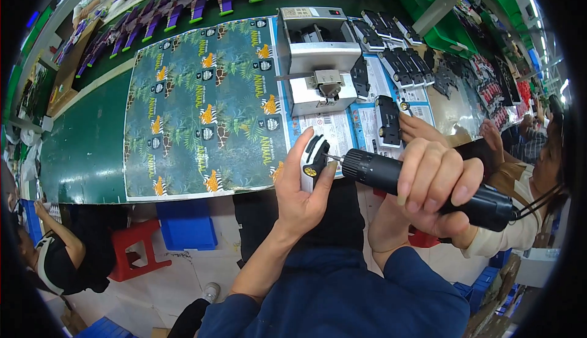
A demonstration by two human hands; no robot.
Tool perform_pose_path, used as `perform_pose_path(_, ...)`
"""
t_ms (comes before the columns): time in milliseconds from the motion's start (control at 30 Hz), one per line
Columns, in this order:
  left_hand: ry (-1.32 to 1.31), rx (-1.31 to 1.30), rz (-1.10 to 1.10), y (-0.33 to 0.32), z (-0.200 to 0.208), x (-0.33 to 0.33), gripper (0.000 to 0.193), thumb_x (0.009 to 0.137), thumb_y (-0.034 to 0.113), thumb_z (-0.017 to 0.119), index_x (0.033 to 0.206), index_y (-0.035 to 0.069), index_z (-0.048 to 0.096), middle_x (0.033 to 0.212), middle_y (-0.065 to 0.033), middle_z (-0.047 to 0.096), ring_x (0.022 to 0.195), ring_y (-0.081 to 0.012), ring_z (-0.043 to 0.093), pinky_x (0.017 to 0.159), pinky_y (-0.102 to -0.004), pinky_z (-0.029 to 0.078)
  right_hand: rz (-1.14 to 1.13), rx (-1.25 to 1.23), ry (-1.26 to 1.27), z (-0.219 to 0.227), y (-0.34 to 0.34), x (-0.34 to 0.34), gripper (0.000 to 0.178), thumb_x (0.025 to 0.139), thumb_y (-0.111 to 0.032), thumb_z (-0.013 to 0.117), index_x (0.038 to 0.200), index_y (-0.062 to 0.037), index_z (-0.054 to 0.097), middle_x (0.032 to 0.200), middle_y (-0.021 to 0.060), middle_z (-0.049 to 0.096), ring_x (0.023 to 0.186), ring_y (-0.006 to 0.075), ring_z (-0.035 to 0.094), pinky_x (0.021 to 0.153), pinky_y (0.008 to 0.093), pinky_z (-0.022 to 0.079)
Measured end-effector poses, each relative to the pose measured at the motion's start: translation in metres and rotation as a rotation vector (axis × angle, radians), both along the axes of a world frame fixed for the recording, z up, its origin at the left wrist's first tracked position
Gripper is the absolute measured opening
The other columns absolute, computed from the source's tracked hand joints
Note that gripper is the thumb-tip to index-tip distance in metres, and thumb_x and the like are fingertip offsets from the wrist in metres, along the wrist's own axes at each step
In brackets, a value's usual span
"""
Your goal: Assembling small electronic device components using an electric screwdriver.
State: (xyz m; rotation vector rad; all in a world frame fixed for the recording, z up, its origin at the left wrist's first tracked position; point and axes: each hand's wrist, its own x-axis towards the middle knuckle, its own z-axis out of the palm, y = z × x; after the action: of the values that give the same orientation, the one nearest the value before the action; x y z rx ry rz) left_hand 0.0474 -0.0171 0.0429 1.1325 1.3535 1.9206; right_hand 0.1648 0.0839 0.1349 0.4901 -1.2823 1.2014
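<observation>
My left hand (301,194) grips a small white and black toy car (313,156) with a yellow-centred wheel, its dark underside turned to the right. My right hand (437,185) is wrapped round a black electric screwdriver (376,170), held almost level. The thin bit points left and reaches the car's underside; whether it sits in a screw I cannot tell. Beyond my hands stands a silver screw feeder machine (321,60). Another toy car (387,120) lies underside up on the table to its right, beside a co-worker's hand (422,131).
Printed sheets with animal patterns (205,106) cover the green table (85,142). Rows of toy cars (403,66) lie at the back right, near a green bin (449,38). Purple toy parts (174,17) line the far side. A red stool (139,249) and blue crate (186,225) stand below left.
</observation>
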Motion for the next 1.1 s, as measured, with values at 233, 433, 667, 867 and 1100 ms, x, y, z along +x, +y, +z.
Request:
perform_pose_path(233,-0.087,-0.007,-0.026,-0.006,0.008,0.000,0.052,0.094,0.006,0.067,0.141,-0.003,0.045,0.110,-0.0107,0.066,0.094,-0.0130,0.062,0.081,-0.0277,0.051,-0.050,0.012,0.017,0.002,-0.010,-0.008,0.028,0.091,-0.028,0.073,0.095,-0.0113,0.051,0.069,-0.0016,0.060,0.054,0.0087,0.061,0.059,0.0230,0.055)
perform_pose_path(433,-0.256,-0.106,-0.121,-0.012,0.017,-0.004,0.049,0.096,0.008,0.065,0.140,-0.002,0.046,0.109,-0.0066,0.064,0.093,-0.0097,0.058,0.083,-0.0255,0.049,-0.034,0.060,-0.070,0.006,-0.008,-0.012,0.028,0.090,-0.025,0.074,0.092,-0.0101,0.050,0.068,-0.0011,0.059,0.052,0.0085,0.059,0.055,0.0237,0.056)
perform_pose_path(667,-0.220,-0.129,-0.137,-0.009,0.013,-0.006,0.042,0.095,0.008,0.065,0.134,-0.003,0.051,0.108,-0.0067,0.065,0.095,-0.0108,0.061,0.084,-0.0260,0.050,0.049,0.253,-0.206,0.011,0.006,-0.012,0.031,0.087,-0.020,0.078,0.088,-0.0067,0.050,0.070,0.0036,0.063,0.053,0.0136,0.064,0.054,0.0296,0.059)
perform_pose_path(867,-0.356,-0.127,-0.216,-0.005,0.019,-0.002,0.033,0.096,0.007,0.064,0.126,-0.003,0.055,0.100,-0.0042,0.067,0.087,-0.0092,0.061,0.078,-0.0255,0.051,0.132,0.240,-0.266,0.016,0.005,-0.005,0.031,0.072,0.000,0.083,0.089,0.0003,0.057,0.069,0.0098,0.062,0.050,0.0203,0.060,0.051,0.0338,0.054)
perform_pose_path(1100,-0.305,-0.143,-0.219,0.001,0.008,-0.002,0.032,0.096,0.005,0.062,0.126,-0.002,0.055,0.097,-0.0032,0.066,0.084,-0.0082,0.061,0.075,-0.0248,0.051,0.082,0.272,-0.344,0.015,0.013,-0.005,0.030,0.082,-0.019,0.081,0.089,-0.0039,0.056,0.071,0.0061,0.064,0.053,0.0185,0.064,0.055,0.0341,0.058)
